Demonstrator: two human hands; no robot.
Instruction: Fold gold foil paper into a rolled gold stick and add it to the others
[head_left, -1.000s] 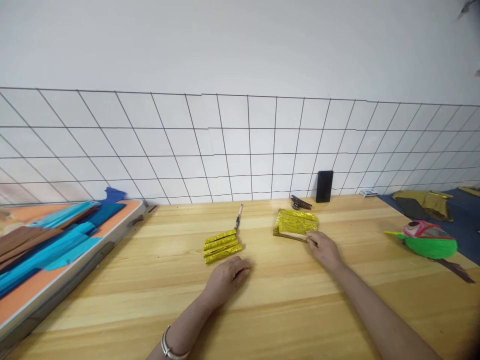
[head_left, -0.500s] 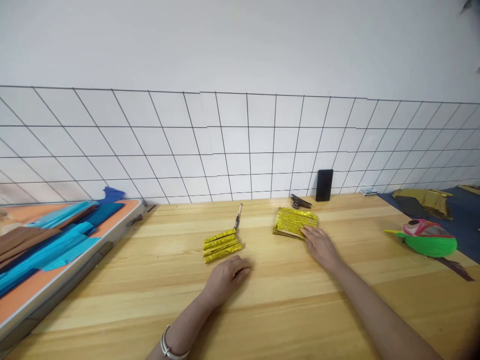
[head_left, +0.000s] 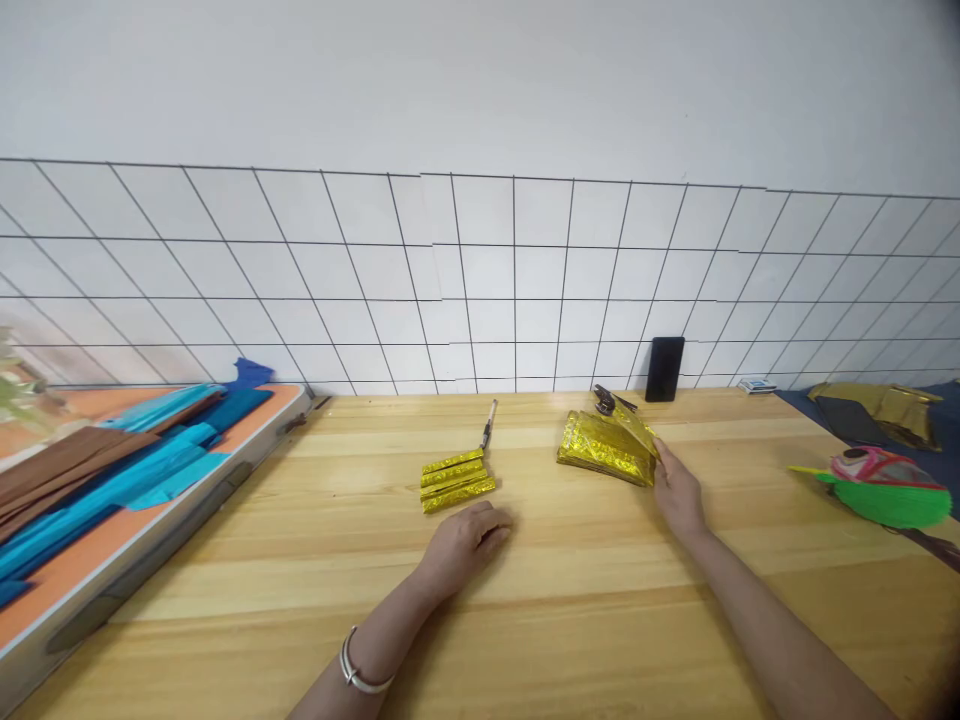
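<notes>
My right hand [head_left: 679, 492] pinches the right edge of a gold foil sheet [head_left: 636, 432], tilted up from the right side of a stack of gold foil paper [head_left: 604, 450]. The rest of the stack lies flat on the wooden table. My left hand [head_left: 463, 545], a bangle [head_left: 358, 668] round its wrist, rests on the tabletop with its fingers curled in and nothing visible in them. Just beyond it lies a pleated piece of gold foil paper [head_left: 456, 482], apart from the fingers. A pen [head_left: 488, 425] lies behind that piece, near its right corner.
A dark hair clip [head_left: 604, 400] lies behind the stack, and a black phone [head_left: 665, 369] leans against the tiled wall. Rightward sits a green and pink item [head_left: 885, 488]. At left, a raised orange-topped surface [head_left: 247, 425] carries blue and brown paper.
My right hand has gone from resting on the stack's front corner to its right edge, raising a foil sheet. My left hand keeps its pose, and the view has shifted slightly.
</notes>
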